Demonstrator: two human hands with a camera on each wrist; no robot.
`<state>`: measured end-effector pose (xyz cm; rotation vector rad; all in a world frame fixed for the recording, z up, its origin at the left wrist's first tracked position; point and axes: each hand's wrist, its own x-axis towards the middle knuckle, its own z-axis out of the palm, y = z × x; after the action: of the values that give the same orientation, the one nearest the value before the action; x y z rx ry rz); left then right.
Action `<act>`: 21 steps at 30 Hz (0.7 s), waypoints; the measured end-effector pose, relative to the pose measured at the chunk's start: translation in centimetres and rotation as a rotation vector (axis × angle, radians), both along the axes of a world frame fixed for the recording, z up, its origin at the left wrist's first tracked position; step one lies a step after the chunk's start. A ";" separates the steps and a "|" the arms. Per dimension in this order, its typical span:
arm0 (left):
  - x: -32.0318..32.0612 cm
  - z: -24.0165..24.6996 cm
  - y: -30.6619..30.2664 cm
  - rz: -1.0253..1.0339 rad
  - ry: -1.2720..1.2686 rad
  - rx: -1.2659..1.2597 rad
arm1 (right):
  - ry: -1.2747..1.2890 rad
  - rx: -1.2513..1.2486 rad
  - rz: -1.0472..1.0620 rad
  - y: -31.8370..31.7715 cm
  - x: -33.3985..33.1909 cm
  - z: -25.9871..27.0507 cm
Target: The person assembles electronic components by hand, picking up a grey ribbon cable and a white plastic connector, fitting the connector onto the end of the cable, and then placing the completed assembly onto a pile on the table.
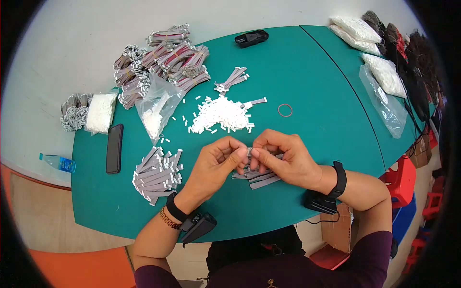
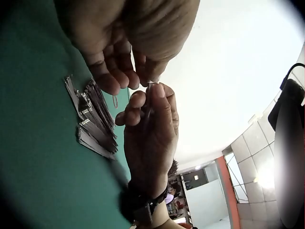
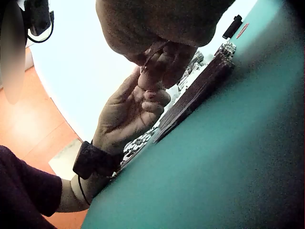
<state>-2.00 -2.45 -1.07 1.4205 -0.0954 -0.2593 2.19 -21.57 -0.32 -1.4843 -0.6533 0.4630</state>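
Observation:
Both hands meet over the near middle of the table, fingertips close together. My right hand pinches a grey flat cable strip between thumb and fingers. At the strip's upper end, my left hand pinches a small white piece, mostly covered by the fingertips. Beneath the hands lies a bundle of grey flat cables with silvery ends. Left of them spreads a pile of cables with white ends. Beyond the hands is a heap of small white plastic pieces.
Bundled cables are stacked at the back left, near an open plastic bag of white pieces. A phone and a bottle are at the left. A rubber band and a black case lie further back; filled bags are right.

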 end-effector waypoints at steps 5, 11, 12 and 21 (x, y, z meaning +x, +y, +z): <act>0.0 -0.1 0.0 -0.013 0.011 0.005 | 0.093 0.057 0.042 0.1 -0.1 -0.1; -0.3 0.3 0.0 -0.053 0.143 -0.181 | 0.216 0.069 0.116 -0.1 0.1 0.1; -0.3 0.2 0.1 -0.066 0.152 -0.203 | 0.231 0.067 0.128 -0.2 0.1 0.1; -0.2 0.0 0.3 -0.077 0.201 -0.277 | 0.210 0.091 0.158 -0.2 0.1 -0.1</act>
<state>-2.21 -2.14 -1.12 1.1108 -0.0196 -0.4346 2.26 -21.72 -0.44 -1.2831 -0.6185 0.6918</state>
